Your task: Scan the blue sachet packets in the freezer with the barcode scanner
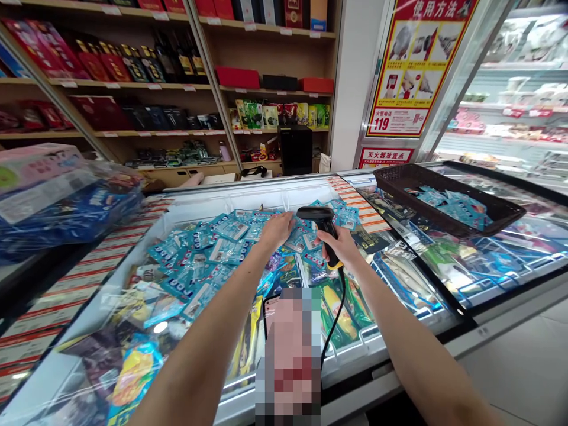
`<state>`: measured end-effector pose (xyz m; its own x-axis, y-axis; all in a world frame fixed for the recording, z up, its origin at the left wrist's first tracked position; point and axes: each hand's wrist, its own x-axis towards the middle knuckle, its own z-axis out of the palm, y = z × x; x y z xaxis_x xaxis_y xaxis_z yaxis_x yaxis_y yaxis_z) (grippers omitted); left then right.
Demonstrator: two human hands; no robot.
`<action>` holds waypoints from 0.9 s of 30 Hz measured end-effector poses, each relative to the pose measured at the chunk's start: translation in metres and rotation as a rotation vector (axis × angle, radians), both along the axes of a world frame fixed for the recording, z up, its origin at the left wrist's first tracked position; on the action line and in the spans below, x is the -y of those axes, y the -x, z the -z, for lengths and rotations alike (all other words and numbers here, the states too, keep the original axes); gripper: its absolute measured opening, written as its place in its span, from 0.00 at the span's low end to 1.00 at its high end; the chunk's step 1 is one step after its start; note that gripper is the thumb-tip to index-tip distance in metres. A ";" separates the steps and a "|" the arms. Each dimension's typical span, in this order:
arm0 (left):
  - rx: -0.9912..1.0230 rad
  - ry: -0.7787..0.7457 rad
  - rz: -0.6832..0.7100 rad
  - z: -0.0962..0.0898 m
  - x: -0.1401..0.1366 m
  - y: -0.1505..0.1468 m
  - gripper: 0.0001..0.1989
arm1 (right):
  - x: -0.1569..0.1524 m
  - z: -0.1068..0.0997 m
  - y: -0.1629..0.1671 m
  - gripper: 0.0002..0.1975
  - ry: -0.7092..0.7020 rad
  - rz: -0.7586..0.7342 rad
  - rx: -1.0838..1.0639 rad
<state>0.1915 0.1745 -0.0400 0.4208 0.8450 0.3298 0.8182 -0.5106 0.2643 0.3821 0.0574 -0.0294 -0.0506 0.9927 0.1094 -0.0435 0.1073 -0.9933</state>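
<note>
Right hand (pixel 342 246) — grasping corded barcode scanner (pixel 327 226) | left hand (pixel 276 231) — grip unclear | blue sachets (pixel 229 227): around both hands

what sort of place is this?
Probably a grocery or convenience store: the right hand grips a barcode scanner, a chest-style display case holds blue packets, and stocked shelves stand behind.

Corded black barcode scanner (pixel 327 225) – yellow-trimmed, tilted, raised over blue packets (pixel 222 251) – glossy, overlapping, loosely spread
</note>
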 end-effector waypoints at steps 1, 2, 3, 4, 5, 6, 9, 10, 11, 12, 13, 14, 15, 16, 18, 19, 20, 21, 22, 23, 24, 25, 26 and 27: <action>-0.004 0.012 -0.007 0.002 -0.003 -0.002 0.18 | 0.000 0.000 0.000 0.19 -0.004 -0.003 0.000; -0.015 0.024 -0.012 0.005 -0.005 -0.003 0.17 | -0.001 0.000 0.000 0.19 -0.009 -0.006 -0.001; -0.031 0.031 -0.017 0.008 -0.006 -0.004 0.16 | -0.001 0.000 -0.001 0.19 -0.011 -0.008 -0.001; -0.052 0.035 -0.021 0.010 -0.008 -0.003 0.16 | -0.001 0.000 -0.001 0.19 -0.011 -0.007 0.001; -0.069 0.036 -0.025 0.012 -0.009 -0.002 0.15 | -0.001 0.000 -0.001 0.19 -0.009 -0.009 0.007; -0.078 0.038 -0.030 0.014 -0.010 -0.001 0.16 | -0.001 0.000 -0.001 0.18 -0.006 -0.012 0.015; -0.054 0.067 -0.057 0.015 -0.014 0.004 0.20 | 0.000 0.000 -0.001 0.18 -0.001 -0.023 0.033; -0.030 0.079 -0.072 0.015 -0.016 0.005 0.22 | 0.000 0.000 -0.001 0.18 -0.001 -0.026 0.034; 0.002 0.086 -0.089 0.014 -0.017 0.007 0.25 | 0.000 0.000 -0.001 0.18 -0.003 -0.029 0.031; 0.039 0.088 -0.105 0.013 -0.018 0.008 0.28 | 0.000 0.000 -0.001 0.18 -0.005 -0.029 0.027; 0.081 0.086 -0.120 0.013 -0.020 0.009 0.30 | 0.000 0.000 0.000 0.18 -0.006 -0.029 0.023; 0.125 0.083 -0.132 0.013 -0.021 0.011 0.32 | 0.001 0.000 0.000 0.18 -0.006 -0.030 0.020; 0.169 0.078 -0.140 0.013 -0.023 0.012 0.32 | 0.001 0.000 0.000 0.18 -0.006 -0.029 0.019; 0.215 0.073 -0.146 0.013 -0.025 0.013 0.32 | 0.001 0.000 0.000 0.18 -0.007 -0.028 0.020; 0.315 0.075 -0.145 0.014 -0.028 0.015 0.28 | 0.002 0.000 0.000 0.18 -0.010 -0.031 0.023; 0.378 0.084 -0.137 0.015 -0.029 0.016 0.26 | 0.002 0.000 0.000 0.18 -0.012 -0.034 0.022; 0.449 0.099 -0.127 0.015 -0.031 0.016 0.23 | 0.002 0.000 0.000 0.18 -0.014 -0.035 0.019; 0.527 0.117 -0.121 0.015 -0.032 0.017 0.20 | 0.002 0.000 0.000 0.18 -0.013 -0.036 0.017; 0.608 0.133 -0.122 0.015 -0.033 0.017 0.17 | 0.002 0.000 0.000 0.18 -0.009 -0.037 0.017; 0.694 0.147 -0.128 0.015 -0.033 0.018 0.16 | 0.002 0.001 0.000 0.18 -0.005 -0.037 0.018; 0.783 0.157 -0.134 0.014 -0.034 0.019 0.15 | 0.001 0.001 0.000 0.18 -0.001 -0.036 0.021; 0.875 0.167 -0.134 0.013 -0.033 0.019 0.14 | 0.001 0.001 0.000 0.18 0.001 -0.038 0.026; 0.973 0.170 -0.133 0.012 -0.033 0.020 0.14 | 0.001 0.002 0.000 0.18 0.001 -0.038 0.030; 1.064 0.165 -0.134 0.011 -0.032 0.022 0.13 | 0.000 0.002 0.000 0.18 0.000 -0.039 0.031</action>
<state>0.1700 0.2065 -0.0513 -0.1131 0.9301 0.3494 0.1752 -0.3275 0.9285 0.3821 0.0570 -0.0312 -0.0925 0.9899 0.1075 -0.0166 0.1064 -0.9942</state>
